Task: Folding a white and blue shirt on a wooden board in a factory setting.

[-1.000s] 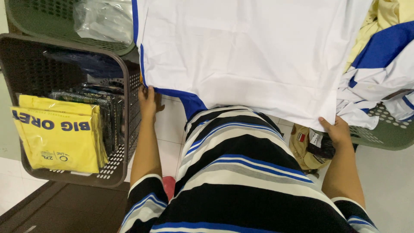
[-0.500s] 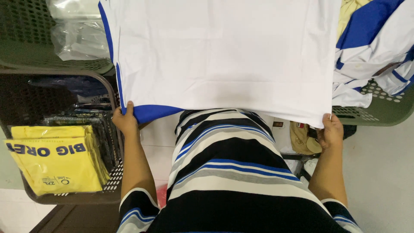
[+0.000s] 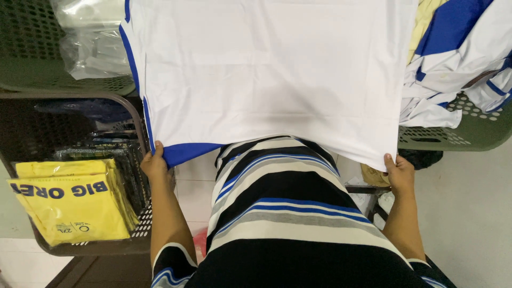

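1. As seen from the head view, a white shirt with blue trim (image 3: 266, 74) is held spread flat over the lap, between two baskets.
2. The left hand (image 3: 154, 164) is clamped on the blue near corner; the right hand (image 3: 399, 172) fingers are pinched on the white hem.
3. No fold is visible yet; folding is judged barely begun.
4. More garments (image 3: 458, 58) are piled in the green basket (image 3: 469, 133), seemingly unprocessed.

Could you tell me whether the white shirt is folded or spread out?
Spread out: the white shirt lies flat and smooth, left hand and right hand gripping its near corners.
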